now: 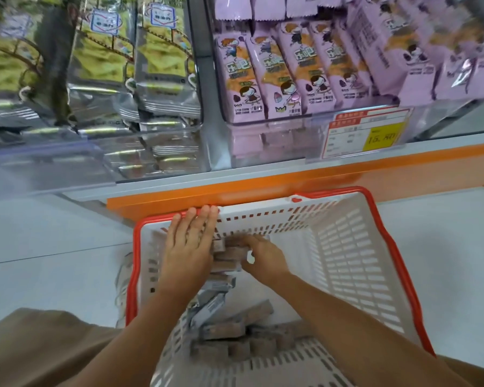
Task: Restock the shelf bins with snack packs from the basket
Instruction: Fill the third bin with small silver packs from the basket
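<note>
Evidently gathering a batch rather than single pieces: crouched over the basket [375, 247], parked on the floor [53, 233] just beneath the orange shelf edge [263, 188], probably to keep each lift short; pressing the left hand [189, 247] flat, fingers straight and together, fingertips up at the far rim, against the left side of a row of brown snack packs [228, 259] in the far-left corner; gripping nothing with that palm, merely walling the row so as not to let it fan out; closing the right hand [264, 259] on the opposite side, fingers bent over the packs and thumb tucked in, thus squeezing the row from both sides as one block; leaving further packs loose and tumbled at the near end, likely for a later load; not yet lifting anything clear of the mesh walls; aiming, by the look of it, for the shelf above, where a clear bin [266, 135] of purple packs [291, 74] sits behind a price tag [366, 135], beside a second bin of silver packs [157, 101]; impossible to tell which bin takes the brown ones.
</note>
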